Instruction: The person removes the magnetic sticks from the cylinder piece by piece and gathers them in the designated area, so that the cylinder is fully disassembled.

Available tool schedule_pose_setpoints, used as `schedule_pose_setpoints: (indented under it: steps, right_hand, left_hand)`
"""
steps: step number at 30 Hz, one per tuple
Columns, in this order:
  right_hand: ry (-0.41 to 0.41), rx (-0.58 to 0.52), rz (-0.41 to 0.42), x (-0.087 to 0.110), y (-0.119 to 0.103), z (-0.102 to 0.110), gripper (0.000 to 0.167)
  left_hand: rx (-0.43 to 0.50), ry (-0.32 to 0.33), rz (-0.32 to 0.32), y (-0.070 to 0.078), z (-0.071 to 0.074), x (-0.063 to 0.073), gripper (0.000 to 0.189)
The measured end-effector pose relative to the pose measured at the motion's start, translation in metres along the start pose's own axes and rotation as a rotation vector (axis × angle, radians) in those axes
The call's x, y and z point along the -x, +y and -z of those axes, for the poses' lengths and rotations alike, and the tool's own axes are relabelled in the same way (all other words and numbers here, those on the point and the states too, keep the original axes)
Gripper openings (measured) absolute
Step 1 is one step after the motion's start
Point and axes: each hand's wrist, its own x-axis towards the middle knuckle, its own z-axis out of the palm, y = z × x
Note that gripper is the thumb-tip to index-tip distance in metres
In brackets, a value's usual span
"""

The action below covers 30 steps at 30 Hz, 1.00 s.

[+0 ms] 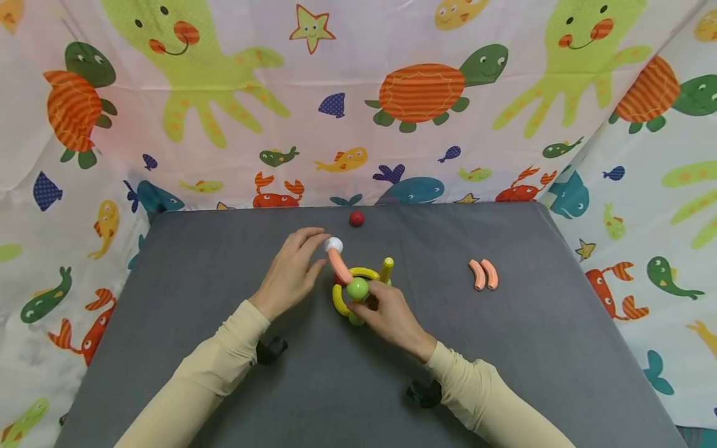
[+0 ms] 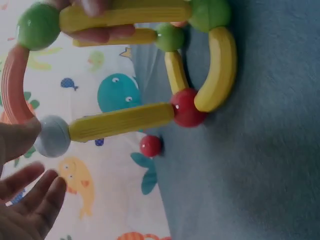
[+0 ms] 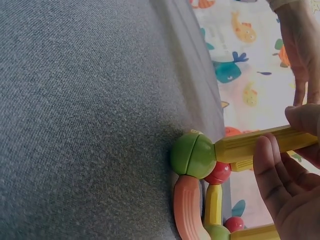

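A toy frame of rods and balls stands on the grey table. A pink curved rod (image 1: 338, 266) bridges a white ball (image 1: 334, 245) and a light green ball (image 1: 357, 288) at its top. My left hand (image 1: 294, 267) touches the white ball end; in the left wrist view its thumb lies over the joint while the other fingers (image 2: 42, 200) stand apart. With thumb and fingers, my right hand (image 1: 394, 317) pinches an upright yellow rod (image 3: 237, 147) below the light green ball. Lower down are yellow curved rods (image 2: 222, 70), a red ball (image 2: 189, 107) and a two-tone green ball (image 3: 192, 156).
A loose red ball (image 1: 356, 218) lies near the table's back edge. Two loose pink curved rods (image 1: 478, 275) lie side by side to the right. Another yellow rod (image 1: 387, 270) sticks up from the frame. Behind the table (image 1: 213, 249) hangs a sea-animal curtain (image 1: 347, 62).
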Motion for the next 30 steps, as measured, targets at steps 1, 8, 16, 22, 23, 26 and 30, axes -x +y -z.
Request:
schedule_pose_setpoints:
  steps: [1,8,16,22,23,26,30]
  right_hand:
    - [-0.003,-0.001,0.0,0.0,0.0,0.0,0.013]
    - [-0.01,0.004,0.022,0.0,0.0,0.0,0.013]
    - [-0.015,0.025,0.022,0.0,0.0,0.002,0.013]
    - [-0.007,0.032,0.026,-0.001,0.0,0.004,0.014]
    - [-0.005,0.033,0.024,-0.001,0.001,0.004,0.014]
    - [-0.011,0.036,0.015,0.001,0.002,0.002,0.015]
    - [-0.031,0.042,-0.004,0.004,0.005,-0.002,0.016]
  left_hand:
    - [0.007,-0.017,0.009,-0.003,-0.001,-0.001,0.043]
    - [-0.004,-0.051,-0.034,-0.007,-0.006,-0.006,0.039]
    - [0.02,-0.063,0.011,-0.007,-0.013,-0.007,0.049]
    - [0.151,-0.192,0.239,-0.022,-0.024,-0.002,0.047]
    - [0.183,-0.236,0.286,-0.026,-0.028,-0.001,0.045]
    - [0.269,-0.372,0.386,-0.038,-0.042,0.002,0.045]
    - [0.339,-0.479,0.417,-0.045,-0.058,0.003,0.049]
